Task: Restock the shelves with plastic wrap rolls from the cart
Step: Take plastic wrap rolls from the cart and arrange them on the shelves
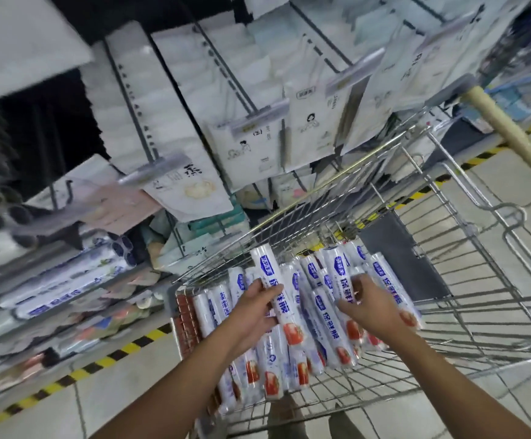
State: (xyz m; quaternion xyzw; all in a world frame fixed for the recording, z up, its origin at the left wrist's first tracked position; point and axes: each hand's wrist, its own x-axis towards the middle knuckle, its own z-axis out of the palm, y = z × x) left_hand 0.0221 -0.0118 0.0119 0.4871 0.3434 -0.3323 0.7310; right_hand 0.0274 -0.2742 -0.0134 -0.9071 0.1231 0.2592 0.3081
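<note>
Both forearms reach into the cart (466, 274). The left grip (257, 308) clasps a raised roll (270, 264); the right grip (371, 308) clutches a second roll (337, 267) just right.

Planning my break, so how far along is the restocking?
Done: a few shelved rolls lie at left. In hand: the left hand grips a lifted roll; the right hand grips a second roll. Left: a large pile fills the cart.
</note>
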